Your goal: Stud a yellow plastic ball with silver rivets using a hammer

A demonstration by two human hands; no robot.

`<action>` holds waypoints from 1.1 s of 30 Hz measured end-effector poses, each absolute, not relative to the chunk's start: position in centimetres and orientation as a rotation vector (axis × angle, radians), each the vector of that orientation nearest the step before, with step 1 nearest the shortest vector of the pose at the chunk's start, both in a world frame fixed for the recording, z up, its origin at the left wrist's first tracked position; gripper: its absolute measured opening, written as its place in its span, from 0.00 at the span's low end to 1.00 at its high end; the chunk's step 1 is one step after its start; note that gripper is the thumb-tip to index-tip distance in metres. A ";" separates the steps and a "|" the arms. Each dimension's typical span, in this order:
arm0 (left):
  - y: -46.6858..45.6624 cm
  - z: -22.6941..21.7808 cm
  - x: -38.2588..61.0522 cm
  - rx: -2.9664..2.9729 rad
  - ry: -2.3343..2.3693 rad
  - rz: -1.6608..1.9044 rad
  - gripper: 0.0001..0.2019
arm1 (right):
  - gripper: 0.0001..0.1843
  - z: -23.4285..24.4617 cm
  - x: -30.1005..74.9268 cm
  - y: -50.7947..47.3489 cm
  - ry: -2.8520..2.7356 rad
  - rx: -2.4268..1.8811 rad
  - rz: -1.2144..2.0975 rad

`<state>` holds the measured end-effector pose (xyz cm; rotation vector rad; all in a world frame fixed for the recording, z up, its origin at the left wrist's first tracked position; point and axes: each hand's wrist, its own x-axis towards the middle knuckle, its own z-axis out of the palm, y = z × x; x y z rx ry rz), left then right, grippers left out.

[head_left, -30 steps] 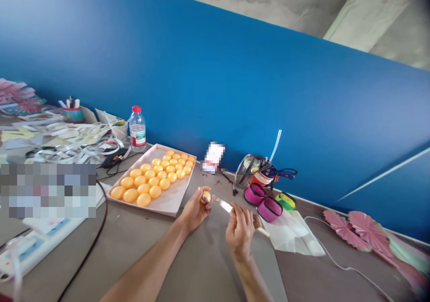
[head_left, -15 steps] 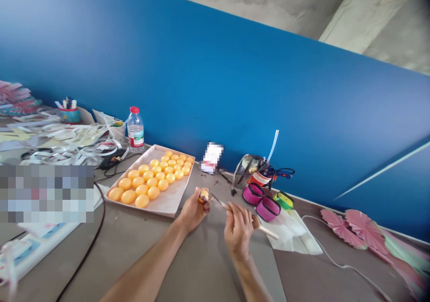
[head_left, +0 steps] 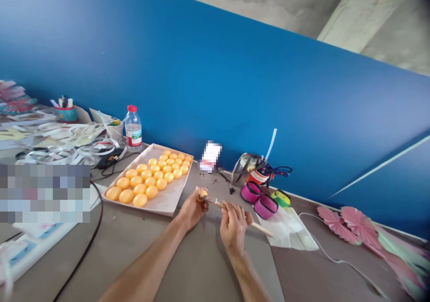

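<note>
My left hand (head_left: 194, 209) is closed around a small orange ball (head_left: 202, 195) with dark markings, held up above the grey table. My right hand (head_left: 234, 225) grips a slim tool (head_left: 263, 230) with a long pale wooden handle. Its narrow tip is at the ball, seeming to touch it; the tip's exact kind is too small to make out. To the left of my hands, a shallow white tray (head_left: 173, 199) carries several rows of plain orange balls (head_left: 139, 188), which look like table tennis balls.
Beyond my right hand lie magenta rings (head_left: 266, 206), a yellow-green ring (head_left: 281, 198) and a white sheet (head_left: 295, 235). A water bottle (head_left: 133, 129), paper strips (head_left: 70, 136) and a power strip (head_left: 36, 248) are at left. Pink pleated pieces (head_left: 361, 226) lie right. A blue partition (head_left: 215, 78) stands behind.
My right hand has moved left and slightly up, bringing the tool's tip from just beside the ball to the ball. My left hand keeps its hold.
</note>
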<state>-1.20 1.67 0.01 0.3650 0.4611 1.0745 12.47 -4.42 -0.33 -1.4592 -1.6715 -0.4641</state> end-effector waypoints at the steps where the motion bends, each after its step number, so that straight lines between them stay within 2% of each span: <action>1: 1.7 0.0 -1.2 0.363 0.451 1.088 0.16 | 0.11 -0.4 12.5 -4.4 -1.651 -1.449 -0.474; 16: 1.6 -0.3 -1.2 0.367 0.424 1.074 0.19 | 0.12 -0.3 12.5 -4.3 -1.664 -1.477 -0.463; 24: 1.7 -0.1 -1.2 0.333 0.498 1.067 0.12 | 0.12 -0.6 12.7 -4.1 -1.656 -1.500 -0.438; 33: 1.6 -0.2 -1.3 0.382 0.491 1.079 0.17 | 0.12 -0.3 12.7 -4.1 -1.629 -1.476 -0.448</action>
